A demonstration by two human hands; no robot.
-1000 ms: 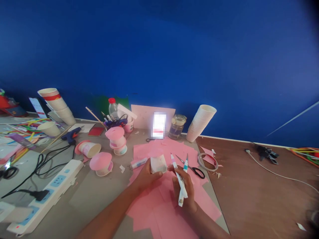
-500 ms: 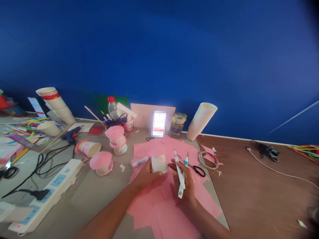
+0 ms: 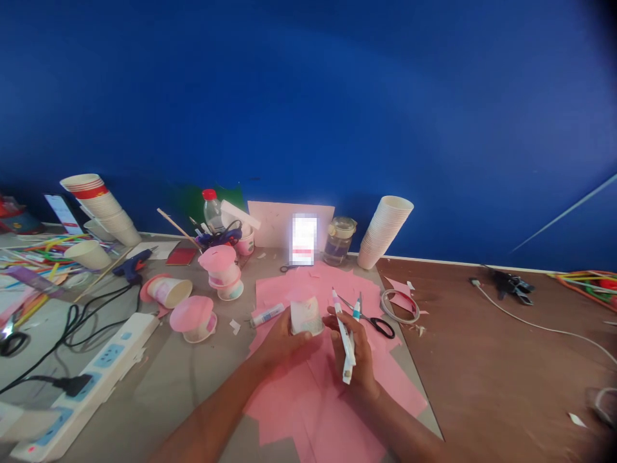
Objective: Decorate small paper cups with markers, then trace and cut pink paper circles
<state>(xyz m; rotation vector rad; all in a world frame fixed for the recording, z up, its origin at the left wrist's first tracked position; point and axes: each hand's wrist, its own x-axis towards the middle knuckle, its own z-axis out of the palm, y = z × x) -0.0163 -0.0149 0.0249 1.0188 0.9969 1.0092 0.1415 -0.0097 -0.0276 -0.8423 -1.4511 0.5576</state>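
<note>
A small white paper cup [image 3: 304,315] with faint markings is gripped from its left side by my left hand [image 3: 285,339], above the pink paper [image 3: 322,399]. My right hand [image 3: 359,357] is closed around two markers, a pink-tipped marker [image 3: 343,328] and a teal-banded marker [image 3: 357,310]. Its fingertips come close to the cup's right side; whether they touch it I cannot tell. Scissors [image 3: 380,326] with black handles lie just beyond my right hand. Left of the cup rests a glue stick [image 3: 267,316].
Pink-topped paper cups [image 3: 193,315] stand at the left, near a white power strip [image 3: 91,386] and a glue gun [image 3: 132,263]. Behind the paper are a lit phone [image 3: 303,241], a glass jar [image 3: 340,241] and a leaning cup stack [image 3: 385,231]. A tape roll [image 3: 400,305] lies right.
The whole view has shifted slightly, so the background items sit a little further left. Both hands keep their holds on the cup and the markers.
</note>
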